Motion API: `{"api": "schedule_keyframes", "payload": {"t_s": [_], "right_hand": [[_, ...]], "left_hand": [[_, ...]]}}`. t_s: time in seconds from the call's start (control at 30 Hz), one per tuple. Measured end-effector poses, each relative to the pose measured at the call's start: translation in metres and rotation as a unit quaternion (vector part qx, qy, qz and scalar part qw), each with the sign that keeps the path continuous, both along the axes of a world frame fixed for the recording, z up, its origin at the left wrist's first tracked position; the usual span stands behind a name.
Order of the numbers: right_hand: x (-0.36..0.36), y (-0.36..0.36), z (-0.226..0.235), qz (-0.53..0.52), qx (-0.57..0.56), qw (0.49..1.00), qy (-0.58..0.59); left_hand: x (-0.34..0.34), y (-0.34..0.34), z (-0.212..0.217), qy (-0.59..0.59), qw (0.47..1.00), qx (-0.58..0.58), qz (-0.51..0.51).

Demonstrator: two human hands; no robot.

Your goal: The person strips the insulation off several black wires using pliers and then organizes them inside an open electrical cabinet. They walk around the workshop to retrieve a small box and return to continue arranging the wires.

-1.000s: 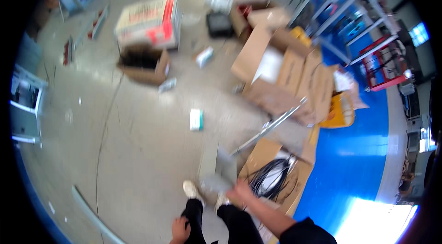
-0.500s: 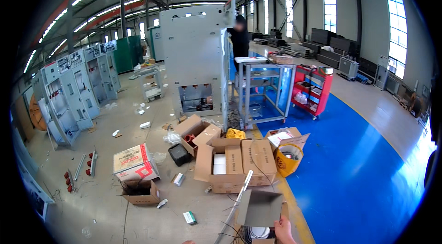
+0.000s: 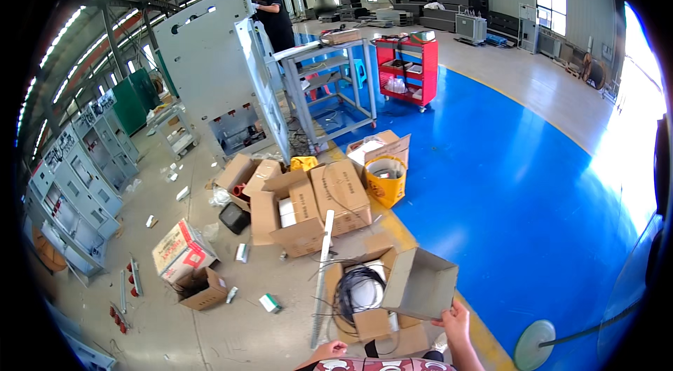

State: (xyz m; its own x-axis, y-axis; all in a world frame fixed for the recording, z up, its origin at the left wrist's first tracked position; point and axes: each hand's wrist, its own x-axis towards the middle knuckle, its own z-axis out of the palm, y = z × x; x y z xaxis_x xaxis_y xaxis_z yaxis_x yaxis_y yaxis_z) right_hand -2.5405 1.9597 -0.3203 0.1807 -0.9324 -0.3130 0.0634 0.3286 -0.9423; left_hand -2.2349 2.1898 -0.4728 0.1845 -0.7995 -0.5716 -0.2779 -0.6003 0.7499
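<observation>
Fingers of right hand [image 3: 456, 320] grip cardboard flap [image 3: 420, 283].

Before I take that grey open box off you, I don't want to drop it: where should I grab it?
Take the grey box by its upper rim or far side wall, coming from the blue floor side. It is tilted with its open face up and toward the cartons, and the right hand already pinches its lower corner, so that end is taken.

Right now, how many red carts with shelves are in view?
1. The red cart stands on the blue floor, right of the grey metal frame table. Others may be hidden behind the large grey cabinet.
</observation>
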Motion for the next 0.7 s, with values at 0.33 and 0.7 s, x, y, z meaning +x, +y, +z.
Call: {"api": "schedule_keyframes", "payload": {"t_s": [0.33,0.7], "right_hand": [[-0.195,-0.182,-0.006,0.118,0.014,0.992,0.043],[-0.201,-0.315,0.029,0.074,-0.065,0.994,0.038]], "left_hand": [[-0.19,-0.305,0.108,-0.023,0.967,-0.248,0.052],[-0.22,-0.397,0.075,0.013,0.985,-0.158,0.071]]}}
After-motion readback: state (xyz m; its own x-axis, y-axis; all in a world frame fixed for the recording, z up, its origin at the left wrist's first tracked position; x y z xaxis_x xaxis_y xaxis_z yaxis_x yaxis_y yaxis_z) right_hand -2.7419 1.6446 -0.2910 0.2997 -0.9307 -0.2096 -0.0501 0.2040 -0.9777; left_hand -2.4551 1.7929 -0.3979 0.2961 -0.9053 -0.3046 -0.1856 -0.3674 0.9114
